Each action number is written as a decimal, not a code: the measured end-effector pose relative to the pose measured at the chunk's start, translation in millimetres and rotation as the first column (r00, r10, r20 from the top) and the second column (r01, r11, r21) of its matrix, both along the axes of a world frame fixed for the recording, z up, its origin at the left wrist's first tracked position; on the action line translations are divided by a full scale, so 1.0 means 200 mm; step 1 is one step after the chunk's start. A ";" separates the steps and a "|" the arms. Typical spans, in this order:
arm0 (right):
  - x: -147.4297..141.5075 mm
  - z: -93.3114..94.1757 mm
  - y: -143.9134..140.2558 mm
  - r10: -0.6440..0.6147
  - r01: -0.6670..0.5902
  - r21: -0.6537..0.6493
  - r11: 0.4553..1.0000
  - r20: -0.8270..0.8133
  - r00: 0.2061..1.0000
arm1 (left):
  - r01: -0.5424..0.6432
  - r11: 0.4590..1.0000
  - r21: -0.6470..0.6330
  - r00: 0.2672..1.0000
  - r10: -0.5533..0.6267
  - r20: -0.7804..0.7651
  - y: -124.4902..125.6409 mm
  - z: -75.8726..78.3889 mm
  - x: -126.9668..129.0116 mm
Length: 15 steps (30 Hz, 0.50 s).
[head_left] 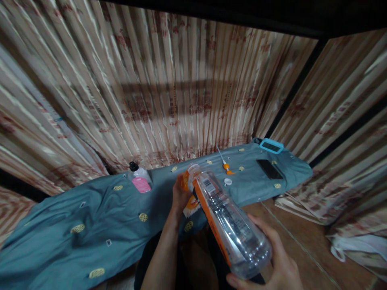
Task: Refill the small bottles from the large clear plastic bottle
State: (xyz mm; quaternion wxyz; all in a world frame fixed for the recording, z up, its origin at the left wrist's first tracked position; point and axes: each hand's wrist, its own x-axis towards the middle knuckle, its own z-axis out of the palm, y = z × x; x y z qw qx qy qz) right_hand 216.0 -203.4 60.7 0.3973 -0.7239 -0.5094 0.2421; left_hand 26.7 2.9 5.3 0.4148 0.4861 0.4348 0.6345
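Head view: both hands' fingers around a ribbed clear plastic bottle

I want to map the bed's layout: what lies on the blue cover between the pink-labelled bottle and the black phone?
In the head view, between the pink-labelled bottle and the black phone lie an orange-tipped tool and a small white cap, behind the clear bottle's neck.

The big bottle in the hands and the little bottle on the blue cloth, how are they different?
The big clear bottle is tilted and held off the cloth by the left hand near its neck and the right hand at its base; the small bottle stands upright on the blue cloth, untouched. The big bottle has an orange label, the small bottle a pink one and a black cap. Both look see-through.
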 end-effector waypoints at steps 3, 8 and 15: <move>0.00 -0.02 0.00 0.007 -0.007 0.006 1.000 -0.003 1.000 | -0.006 1.000 -0.005 1.000 0.006 -0.006 0.00 0.00 0.00; 0.00 -0.01 0.00 0.006 -0.006 0.004 1.000 -0.020 1.000 | 0.000 1.000 -0.026 1.000 0.000 -0.001 0.00 -0.01 0.00; 0.00 -0.02 0.00 0.028 -0.028 -0.001 1.000 -0.036 0.999 | -0.003 1.000 -0.018 1.000 0.004 0.013 0.00 0.01 0.01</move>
